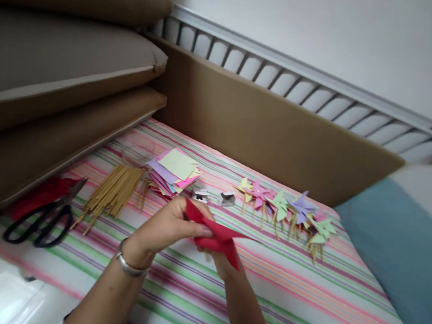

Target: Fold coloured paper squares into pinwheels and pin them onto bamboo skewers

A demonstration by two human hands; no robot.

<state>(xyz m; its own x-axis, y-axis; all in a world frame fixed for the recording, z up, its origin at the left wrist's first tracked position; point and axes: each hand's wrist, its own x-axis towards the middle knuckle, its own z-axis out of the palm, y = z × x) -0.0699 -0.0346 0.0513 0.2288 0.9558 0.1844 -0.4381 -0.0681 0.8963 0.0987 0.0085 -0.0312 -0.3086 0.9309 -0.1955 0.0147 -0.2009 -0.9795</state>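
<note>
A red paper pinwheel point(223, 234) is held up over the striped cloth between my two hands. My left hand point(172, 222), with a silver bangle on its wrist, pinches the paper near its middle, thumb on top. My right hand point(224, 268) grips it from below and behind; most of its fingers are hidden by the paper. A short end of a stick point(206, 256) shows under the pinwheel. Just beyond my hands lie two small open boxes point(227, 198), with a stack of coloured paper squares point(179, 164) to their left.
A bundle of wooden sticks point(114, 189) and black-handled scissors point(46, 218) lie on the left, beside red material point(42, 198). Several finished pinwheels point(279, 205) rest in a row at the back right. A brown board point(264, 115) and stacked cushions point(68, 56) border the striped cloth point(303, 286).
</note>
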